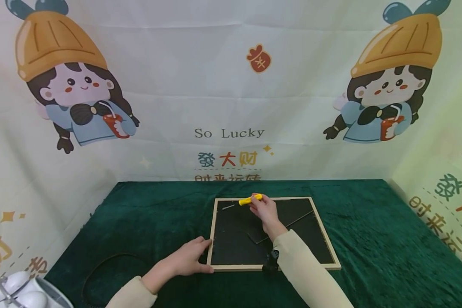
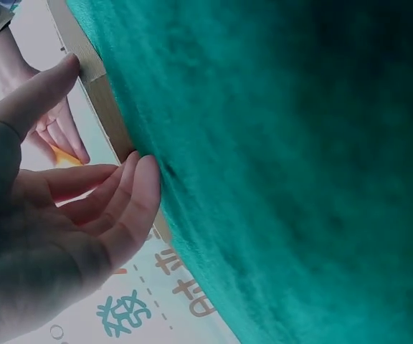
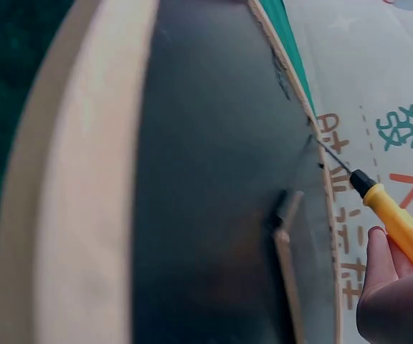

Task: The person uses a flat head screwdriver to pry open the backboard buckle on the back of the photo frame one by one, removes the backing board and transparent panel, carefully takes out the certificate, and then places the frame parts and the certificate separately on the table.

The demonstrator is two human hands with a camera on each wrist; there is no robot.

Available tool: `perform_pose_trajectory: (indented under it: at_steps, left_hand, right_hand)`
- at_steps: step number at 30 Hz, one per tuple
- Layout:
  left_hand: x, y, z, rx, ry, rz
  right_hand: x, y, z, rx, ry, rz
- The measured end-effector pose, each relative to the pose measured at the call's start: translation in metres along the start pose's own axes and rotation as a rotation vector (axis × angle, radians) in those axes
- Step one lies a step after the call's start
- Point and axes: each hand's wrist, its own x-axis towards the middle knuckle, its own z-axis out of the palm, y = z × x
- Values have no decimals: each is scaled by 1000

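On the green cloth lies a wooden frame (image 1: 273, 268) with a black panel (image 1: 235, 244) inside its rim. My right hand (image 1: 265, 210) holds a screwdriver (image 1: 250, 199) by its yellow handle, above the panel's far left part. In the right wrist view the screwdriver's (image 3: 400, 226) thin shaft points at the far rim; whether its tip touches cannot be made out. My left hand (image 1: 190, 256) rests against the frame's near left corner. In the left wrist view its thumb and fingertips touch the wooden edge (image 2: 110, 107). A thin bent strip (image 1: 285, 226) crosses the panel.
A dark cable (image 1: 111, 256) curves over the green cloth (image 1: 158, 214) at the left. A white object with rounded parts (image 1: 27, 293) stands at the lower left edge. Printed white fabric (image 1: 169, 107) hangs behind and beside the table. A black device (image 1: 271, 260) sits at my right wrist.
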Motion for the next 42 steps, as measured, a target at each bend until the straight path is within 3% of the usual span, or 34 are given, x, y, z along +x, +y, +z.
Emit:
perform_pose_trajectory:
  at_steps: [8, 16, 25, 32, 37, 42]
  left_hand:
    - [6, -4, -2, -76, -26, -10]
    - [13, -12, -6, -235, -79, -58]
    - [13, -13, -5, -256, -104, -65]
    - [11, -12, -7, -238, -104, -66]
    - [12, -12, -7, -239, -106, -57]
    - [13, -14, -7, -252, -111, -47]
  right_hand:
    - [0, 6, 8, -3, -3, -8]
    - [2, 5, 12, -13, -4, 13]
    - [5, 12, 13, 70, 50, 68]
    - [-1, 10, 21, 15, 59, -32]
    - [-3, 3, 29, -145, 61, -169]
    - [-5, -5, 38, -308, 85, -255]
